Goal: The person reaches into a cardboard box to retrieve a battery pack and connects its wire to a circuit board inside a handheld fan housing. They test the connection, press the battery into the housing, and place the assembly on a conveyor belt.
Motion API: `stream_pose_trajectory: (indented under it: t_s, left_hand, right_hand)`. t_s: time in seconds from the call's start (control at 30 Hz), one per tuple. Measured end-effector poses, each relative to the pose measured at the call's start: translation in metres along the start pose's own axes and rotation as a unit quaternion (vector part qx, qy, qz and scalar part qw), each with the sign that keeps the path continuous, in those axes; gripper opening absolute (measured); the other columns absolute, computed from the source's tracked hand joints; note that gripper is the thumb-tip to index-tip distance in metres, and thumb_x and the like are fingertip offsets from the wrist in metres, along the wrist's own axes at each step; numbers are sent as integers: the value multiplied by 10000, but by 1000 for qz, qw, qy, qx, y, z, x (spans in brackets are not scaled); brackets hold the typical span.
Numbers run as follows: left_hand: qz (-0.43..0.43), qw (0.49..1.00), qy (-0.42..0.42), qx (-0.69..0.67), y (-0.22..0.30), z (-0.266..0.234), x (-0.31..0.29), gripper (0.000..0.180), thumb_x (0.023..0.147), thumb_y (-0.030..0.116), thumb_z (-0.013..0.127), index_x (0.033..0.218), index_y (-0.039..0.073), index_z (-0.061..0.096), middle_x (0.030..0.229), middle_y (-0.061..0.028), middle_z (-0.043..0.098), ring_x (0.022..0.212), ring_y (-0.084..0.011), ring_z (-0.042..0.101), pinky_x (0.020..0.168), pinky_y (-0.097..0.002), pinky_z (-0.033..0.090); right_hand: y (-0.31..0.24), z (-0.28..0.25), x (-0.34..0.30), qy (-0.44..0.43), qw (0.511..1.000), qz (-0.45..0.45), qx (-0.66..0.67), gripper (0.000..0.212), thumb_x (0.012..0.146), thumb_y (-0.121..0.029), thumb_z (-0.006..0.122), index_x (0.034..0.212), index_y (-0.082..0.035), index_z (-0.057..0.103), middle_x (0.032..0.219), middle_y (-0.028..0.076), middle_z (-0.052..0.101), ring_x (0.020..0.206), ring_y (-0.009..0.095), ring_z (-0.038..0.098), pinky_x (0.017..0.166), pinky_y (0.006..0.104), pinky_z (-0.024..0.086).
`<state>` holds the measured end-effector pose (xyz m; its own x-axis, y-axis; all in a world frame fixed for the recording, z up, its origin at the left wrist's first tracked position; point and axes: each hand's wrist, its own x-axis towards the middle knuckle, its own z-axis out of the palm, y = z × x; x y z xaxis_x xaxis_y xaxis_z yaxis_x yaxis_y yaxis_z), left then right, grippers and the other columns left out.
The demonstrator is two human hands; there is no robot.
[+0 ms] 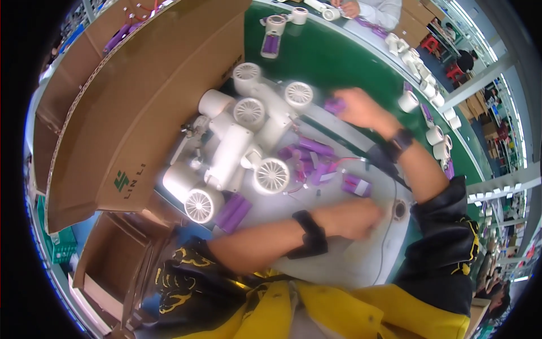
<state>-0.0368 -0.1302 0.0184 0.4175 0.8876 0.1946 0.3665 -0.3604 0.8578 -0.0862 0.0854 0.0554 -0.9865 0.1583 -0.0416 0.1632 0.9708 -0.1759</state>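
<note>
Right hand grips a small purple pack, right of the white casings. Left hand, also right of the casings, curled; blur hides whether it holds anything. Pack likely light, stiff, slightly slick; best pinched by its sides.

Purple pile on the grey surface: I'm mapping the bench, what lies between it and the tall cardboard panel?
In the head view, white devices with round grilles lie between the purple pile and cardboard panel, with metal hardware on the panel's side.
</note>
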Motion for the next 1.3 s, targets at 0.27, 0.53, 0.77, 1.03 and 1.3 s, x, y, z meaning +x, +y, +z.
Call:
stream_pose_trajectory:
  t_s: [0.27,0.53,0.77,1.03,1.3]
  left_hand:
    - [-20,999,23,-11,1,-16,-11,109,732,20,653,829,-5,609,765,-190,642,773,-387,649,701,-466,503]
    - [-8,997,78,11,1,-20,-16,109,774,21,668,837,9,580,761,-173,644,762,-379,648,675,-448,505]
    - [-31,988,145,35,0,-14,-14,142,819,39,703,850,18,565,785,-156,649,738,-357,646,623,-425,496]
    - [-71,994,88,3,9,-37,-17,137,842,40,725,926,31,617,840,-113,660,744,-287,664,605,-369,503]
    - [-186,973,60,-120,23,-45,-21,246,793,-38,736,1002,49,640,949,-76,670,777,-217,656,659,-321,527]
  right_hand:
    - [-53,-3,-45,73,982,33,169,398,770,-218,775,1052,39,664,936,227,685,952,377,662,850,420,516]
    - [-89,-85,-158,112,929,188,298,235,850,-153,756,995,-8,642,840,43,652,779,94,611,684,251,477]
    - [-96,-5,-249,134,939,197,248,249,842,-170,759,935,-2,601,722,129,621,598,258,606,564,355,479]
    - [-102,55,-255,257,894,242,276,298,789,-159,811,950,-23,601,895,152,653,708,291,635,616,369,506]
    - [-82,48,-263,479,849,65,215,429,848,-383,771,950,10,632,806,153,641,585,251,569,524,329,473]
